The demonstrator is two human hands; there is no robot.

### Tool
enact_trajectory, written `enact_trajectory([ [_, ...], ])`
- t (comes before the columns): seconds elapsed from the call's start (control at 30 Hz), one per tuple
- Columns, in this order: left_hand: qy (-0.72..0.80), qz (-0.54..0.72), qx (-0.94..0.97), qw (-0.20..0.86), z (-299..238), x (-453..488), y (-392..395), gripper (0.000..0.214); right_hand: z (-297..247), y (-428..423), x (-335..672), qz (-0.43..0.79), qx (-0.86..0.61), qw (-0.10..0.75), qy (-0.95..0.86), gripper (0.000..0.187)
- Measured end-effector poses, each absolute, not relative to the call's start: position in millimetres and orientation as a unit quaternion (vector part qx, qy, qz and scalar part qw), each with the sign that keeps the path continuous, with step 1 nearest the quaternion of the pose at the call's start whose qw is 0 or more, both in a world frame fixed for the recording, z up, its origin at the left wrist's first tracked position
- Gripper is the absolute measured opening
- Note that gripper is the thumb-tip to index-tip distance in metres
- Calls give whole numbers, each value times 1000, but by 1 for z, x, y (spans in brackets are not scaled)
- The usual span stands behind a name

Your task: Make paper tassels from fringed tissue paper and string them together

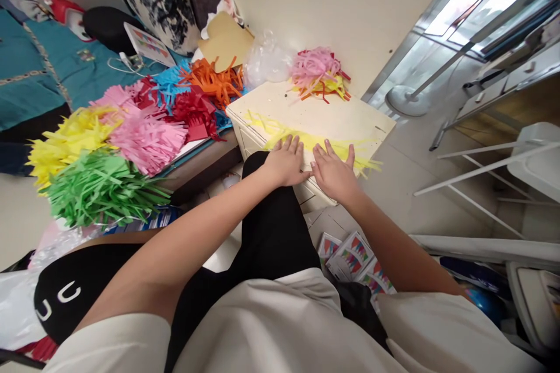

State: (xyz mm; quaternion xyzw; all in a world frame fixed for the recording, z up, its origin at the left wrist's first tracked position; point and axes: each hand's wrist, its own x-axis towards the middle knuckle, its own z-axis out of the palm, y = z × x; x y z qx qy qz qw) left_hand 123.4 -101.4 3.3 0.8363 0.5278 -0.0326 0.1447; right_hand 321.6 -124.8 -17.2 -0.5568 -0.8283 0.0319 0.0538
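Note:
Yellow fringed tissue paper [308, 141] is spread along the near side of a small cream cabinet top [271, 106]. My left hand [286, 162] lies palm down on its middle part, fingers stretched out. Beside it, my right hand [333, 170] presses flat with its fingers spread, the thumbs close together. Both palms hide part of the paper and the cabinet's front edge. Loose strips stick out past my right hand at the right end. At the back of the same top sits a bundle of pink, yellow and orange fringe [319, 70].
Left of the cabinet lie heaps of green [102, 189], yellow [72, 140], pink [146, 134], red and orange fringe [214, 81]. A clear plastic bag [269, 58] rests behind. Printed cards [352, 256] lie on the floor below. To the right stands a white folding frame [481, 163].

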Motion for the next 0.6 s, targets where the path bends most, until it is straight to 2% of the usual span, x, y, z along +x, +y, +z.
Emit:
enact_trajectory([
  [0.07, 534, -35, 833, 142, 2, 112, -94, 103, -17, -124, 323, 23, -552, 53, -832, 70],
  [0.2, 532, -22, 836, 134, -1, 98, -88, 90, -19, -127, 323, 5, -562, 54, -825, 69],
  [0.43, 513, 86, 853, 35, 5, 101, -80, 44, -18, -122, 328, 15, -557, 60, -828, 66],
  [0.6, 440, 97, 889, 80, 2, 97, -63, 37, -18, -109, 339, 14, -533, 99, -840, 52],
])
